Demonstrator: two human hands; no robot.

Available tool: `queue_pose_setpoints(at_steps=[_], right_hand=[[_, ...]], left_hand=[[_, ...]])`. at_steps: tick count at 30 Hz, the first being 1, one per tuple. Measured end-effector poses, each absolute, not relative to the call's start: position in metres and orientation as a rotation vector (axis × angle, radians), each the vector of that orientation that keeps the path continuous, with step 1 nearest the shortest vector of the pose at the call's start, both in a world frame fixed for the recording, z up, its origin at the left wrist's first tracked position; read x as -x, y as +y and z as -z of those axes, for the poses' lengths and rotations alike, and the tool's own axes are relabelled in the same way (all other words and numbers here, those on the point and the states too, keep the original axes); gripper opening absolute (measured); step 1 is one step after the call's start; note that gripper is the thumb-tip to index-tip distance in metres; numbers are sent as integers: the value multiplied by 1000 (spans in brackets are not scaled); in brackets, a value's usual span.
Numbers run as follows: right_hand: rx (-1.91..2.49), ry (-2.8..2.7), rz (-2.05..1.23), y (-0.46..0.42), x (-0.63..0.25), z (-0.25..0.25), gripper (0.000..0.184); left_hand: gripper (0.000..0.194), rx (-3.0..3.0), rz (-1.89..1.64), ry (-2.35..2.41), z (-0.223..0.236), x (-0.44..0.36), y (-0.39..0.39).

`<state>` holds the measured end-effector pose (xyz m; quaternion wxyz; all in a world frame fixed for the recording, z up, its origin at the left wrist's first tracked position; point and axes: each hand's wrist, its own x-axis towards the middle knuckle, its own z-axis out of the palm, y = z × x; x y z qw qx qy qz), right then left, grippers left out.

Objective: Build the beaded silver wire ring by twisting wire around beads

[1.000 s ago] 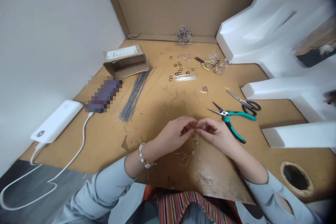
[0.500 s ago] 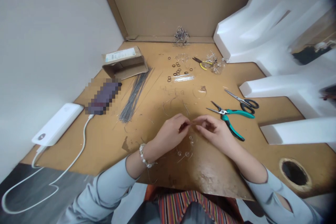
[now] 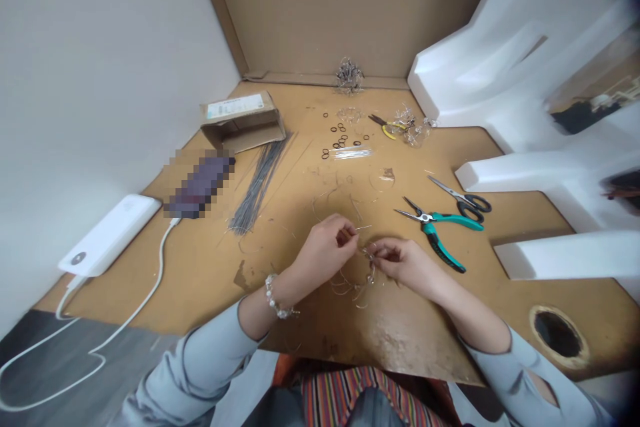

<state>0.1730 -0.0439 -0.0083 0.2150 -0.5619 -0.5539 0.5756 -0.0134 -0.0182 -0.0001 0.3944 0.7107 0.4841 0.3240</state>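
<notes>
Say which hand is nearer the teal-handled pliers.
Right. The right hand is just on the near side of the teal-handled pliers, slightly to their left; the left hand is farther off to the left.

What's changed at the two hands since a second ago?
They met then and have now parted: the left hand shifted left, a thin wire jutting from its grip; the right hand moved slightly down the picture, holding the beaded wire. Whether anything was let go, I can't tell. The teal pliers, scissors and grey wire bundle stayed put.
</notes>
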Motion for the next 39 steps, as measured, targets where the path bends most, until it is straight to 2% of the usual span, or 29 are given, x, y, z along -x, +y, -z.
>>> queue_pose_setpoints(at_steps=[4, 11, 20, 28, 39], right_hand=[[1492, -1496, -1590, -41, -177, 10, 24], [1501, -1518, -1569, -40, -179, 9, 20], [1532, -1520, -1518, -38, -182, 4, 21], [1477, -1581, -1517, -32, -190, 9, 32], [1439, -1618, -1552, -33, -188, 3, 31]], left_hand=[[4, -1655, -830, 1086, 0, 16, -15], [10, -1442, -699, 949, 1, 22, -6], [14, -1583, -733, 949, -7, 33, -1], [17, -1711, -704, 984, -4, 36, 3], [15, -1664, -701, 983, -8, 37, 3]])
